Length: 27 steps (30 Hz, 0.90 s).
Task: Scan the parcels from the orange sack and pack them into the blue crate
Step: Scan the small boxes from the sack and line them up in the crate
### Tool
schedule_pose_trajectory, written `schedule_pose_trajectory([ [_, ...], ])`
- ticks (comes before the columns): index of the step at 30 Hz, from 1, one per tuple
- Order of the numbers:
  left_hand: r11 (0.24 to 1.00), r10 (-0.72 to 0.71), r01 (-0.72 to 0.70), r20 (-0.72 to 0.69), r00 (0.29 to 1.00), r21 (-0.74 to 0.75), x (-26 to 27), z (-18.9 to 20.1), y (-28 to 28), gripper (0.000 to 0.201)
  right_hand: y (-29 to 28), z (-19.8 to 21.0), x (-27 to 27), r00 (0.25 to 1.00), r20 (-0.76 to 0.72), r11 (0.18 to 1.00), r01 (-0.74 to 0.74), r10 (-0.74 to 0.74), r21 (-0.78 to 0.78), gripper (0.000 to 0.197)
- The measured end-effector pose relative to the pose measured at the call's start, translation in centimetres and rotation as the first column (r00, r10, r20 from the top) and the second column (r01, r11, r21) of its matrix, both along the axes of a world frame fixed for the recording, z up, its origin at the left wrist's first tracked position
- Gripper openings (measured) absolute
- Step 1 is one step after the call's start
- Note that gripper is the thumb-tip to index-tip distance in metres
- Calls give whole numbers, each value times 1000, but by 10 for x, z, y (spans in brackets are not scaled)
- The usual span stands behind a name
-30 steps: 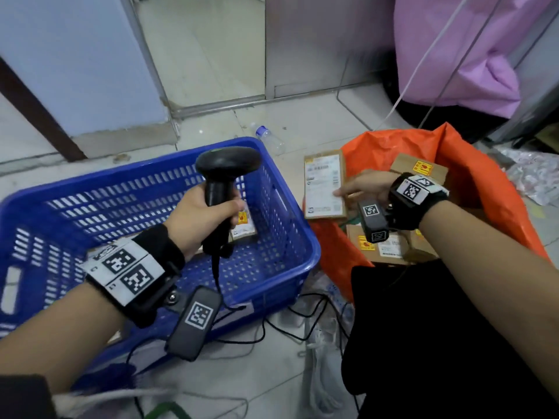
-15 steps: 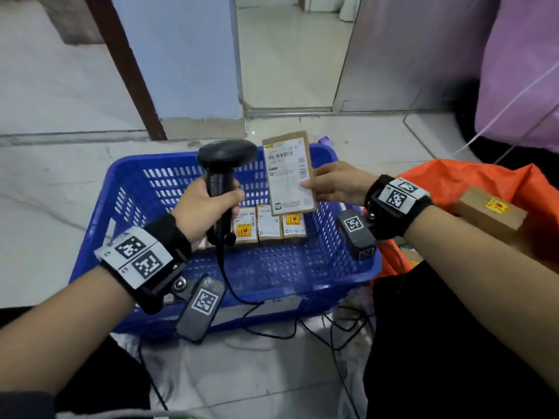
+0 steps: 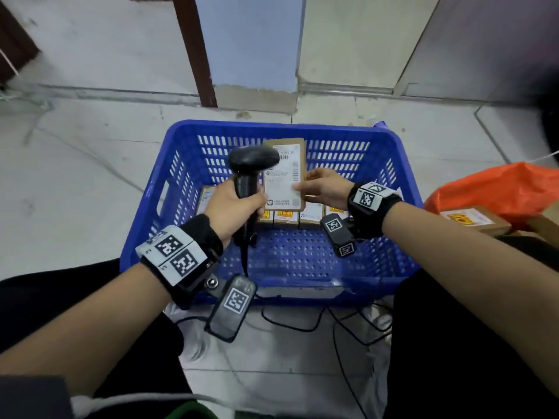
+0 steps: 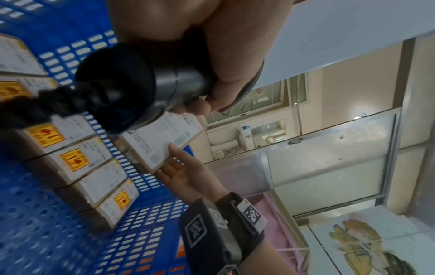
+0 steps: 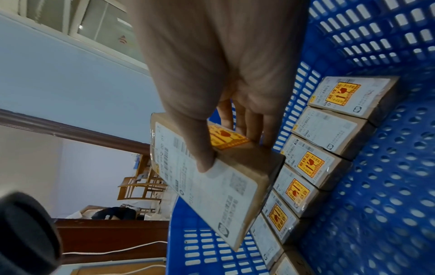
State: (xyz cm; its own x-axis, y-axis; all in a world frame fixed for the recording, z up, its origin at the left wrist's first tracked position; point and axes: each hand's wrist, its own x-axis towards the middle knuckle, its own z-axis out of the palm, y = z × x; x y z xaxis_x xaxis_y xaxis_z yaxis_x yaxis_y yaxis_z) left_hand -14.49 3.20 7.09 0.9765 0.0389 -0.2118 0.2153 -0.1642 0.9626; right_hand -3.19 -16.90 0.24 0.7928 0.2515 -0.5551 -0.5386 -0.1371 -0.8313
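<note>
My left hand (image 3: pixel 234 208) grips the handle of a black barcode scanner (image 3: pixel 252 160) (image 4: pixel 122 89), its head pointing at a brown cardboard parcel (image 3: pixel 284 176) (image 5: pixel 212 186) with a white shipping label. My right hand (image 3: pixel 323 189) holds that parcel upright by its right edge, thumb on the label, fingers behind, above the blue crate (image 3: pixel 399 189). A row of several packed parcels (image 3: pixel 290 214) (image 5: pixel 327 130) stands along the crate's far wall. The orange sack (image 3: pixel 502 189) lies at the right with another parcel (image 3: pixel 472 220) showing in its mouth.
Black cables (image 3: pixel 341 328) trail over the tiled floor in front of the crate. My dark-clothed legs (image 3: pixel 453 343) flank the crate's near side. A brown door frame (image 3: pixel 195 49) and a blue wall (image 3: pixel 251 37) stand behind it.
My right hand has carried the parcel from the orange sack leftward over the crate, close in front of the scanner. My view has swung left, centring the crate.
</note>
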Motion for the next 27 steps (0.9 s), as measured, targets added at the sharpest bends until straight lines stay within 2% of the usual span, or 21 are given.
schedule_pose_trajectory([
  [3,1000,20,-20,-39,999,-4,-8,-10,7,15,5,-4,-1,1000,5,1000,-16,17,-17,48],
  [6,1000,25,-26,-61,998,-14,-12,-12,11,11,5,-7,0,1000,8,1000,-18,19,-20,53],
  [17,999,-4,2,-81,997,-32,-15,-9,9,12,12,-8,-5,999,13,999,-46,47,-25,52],
  [27,1000,10,-11,-57,998,-21,-16,-5,15,10,13,-9,-4,999,13,999,-34,34,-28,34],
])
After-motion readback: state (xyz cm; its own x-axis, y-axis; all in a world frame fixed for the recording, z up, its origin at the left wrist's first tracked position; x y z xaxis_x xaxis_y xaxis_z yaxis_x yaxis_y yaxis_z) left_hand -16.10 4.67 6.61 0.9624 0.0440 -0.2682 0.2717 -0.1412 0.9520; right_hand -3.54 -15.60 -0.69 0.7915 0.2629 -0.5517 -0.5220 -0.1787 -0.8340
